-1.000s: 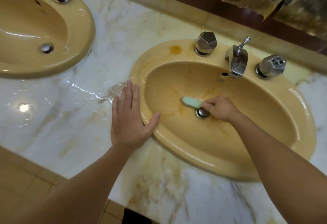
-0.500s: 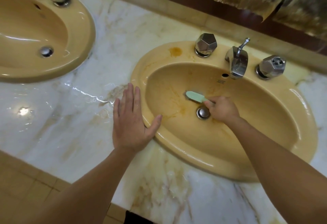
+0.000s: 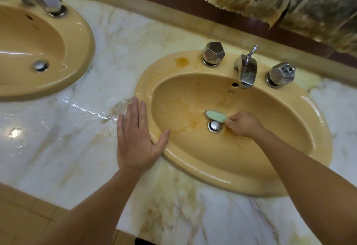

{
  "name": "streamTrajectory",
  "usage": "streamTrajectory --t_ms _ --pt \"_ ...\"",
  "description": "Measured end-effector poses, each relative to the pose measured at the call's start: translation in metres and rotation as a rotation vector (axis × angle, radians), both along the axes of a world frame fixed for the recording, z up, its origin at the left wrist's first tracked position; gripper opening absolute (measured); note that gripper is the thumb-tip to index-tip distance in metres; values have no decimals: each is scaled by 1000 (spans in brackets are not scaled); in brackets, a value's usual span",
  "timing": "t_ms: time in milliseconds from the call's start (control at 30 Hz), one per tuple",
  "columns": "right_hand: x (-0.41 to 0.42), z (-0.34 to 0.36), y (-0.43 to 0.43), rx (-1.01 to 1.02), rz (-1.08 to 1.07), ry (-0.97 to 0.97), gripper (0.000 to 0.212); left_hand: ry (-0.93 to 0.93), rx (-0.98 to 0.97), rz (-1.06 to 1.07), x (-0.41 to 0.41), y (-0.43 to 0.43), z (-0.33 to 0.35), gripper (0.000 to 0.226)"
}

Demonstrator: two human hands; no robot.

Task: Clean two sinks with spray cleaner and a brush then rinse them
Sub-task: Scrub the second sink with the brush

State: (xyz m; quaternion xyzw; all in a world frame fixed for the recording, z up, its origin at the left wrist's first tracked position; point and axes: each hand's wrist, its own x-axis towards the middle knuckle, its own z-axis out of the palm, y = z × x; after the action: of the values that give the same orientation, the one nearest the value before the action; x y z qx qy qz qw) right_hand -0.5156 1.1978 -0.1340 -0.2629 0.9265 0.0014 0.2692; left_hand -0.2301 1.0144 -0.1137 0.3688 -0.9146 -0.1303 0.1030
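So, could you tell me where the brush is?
Head view: the brush is inside the right sink, just above the drain, held by the right hand.

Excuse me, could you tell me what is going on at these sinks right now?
A person is scrubbing the right-hand sink. The right hand grips a green brush, whose head sits just beyond the drain. The left hand rests flat on the wet counter, thumb over the sink's rim. Orange stains show in the basin, and no water runs from the tap.
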Motion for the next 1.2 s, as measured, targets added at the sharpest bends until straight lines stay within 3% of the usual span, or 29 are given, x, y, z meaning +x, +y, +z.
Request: streamTrajectory --t_ms 133,233,333,433,533,633,733,867,967,1067,1167,1200 --pt "5 1 10 25 -30 151 30 5 -1 -1 -1 0 0 94" --pt "8 -1 18 6 -96 -3 29 4 -1 -2 -1 0 0 94" --pt "9 9 23 37 -135 67 31 8 -4 4 0 0 0 94" --pt "4 15 23 144 -163 -107 37 3 5 4 0 0 0 94" --pt "-2 22 25 160 -197 -14 39 5 10 5 0 0 0 94" --pt "0 28 27 240 -222 -136 40 15 14 8 0 1 1 94" --pt "-2 30 33 225 -220 -25 42 10 15 7 -1 1 1 94" --pt "4 36 38 336 -248 -183 37 6 20 8 0 1 1 94" --pt "2 38 43 298 -227 -37 43 -2 19 5 0 1 1 94" --pt "5 44 41 363 -218 -132 35 1 20 8 1 0 2 94" --pt "1 48 43 355 -195 6 23 5 23 5 0 1 2 93" --pt "2 51 42 373 -186 -32 21 4 26 7 0 1 3 93"
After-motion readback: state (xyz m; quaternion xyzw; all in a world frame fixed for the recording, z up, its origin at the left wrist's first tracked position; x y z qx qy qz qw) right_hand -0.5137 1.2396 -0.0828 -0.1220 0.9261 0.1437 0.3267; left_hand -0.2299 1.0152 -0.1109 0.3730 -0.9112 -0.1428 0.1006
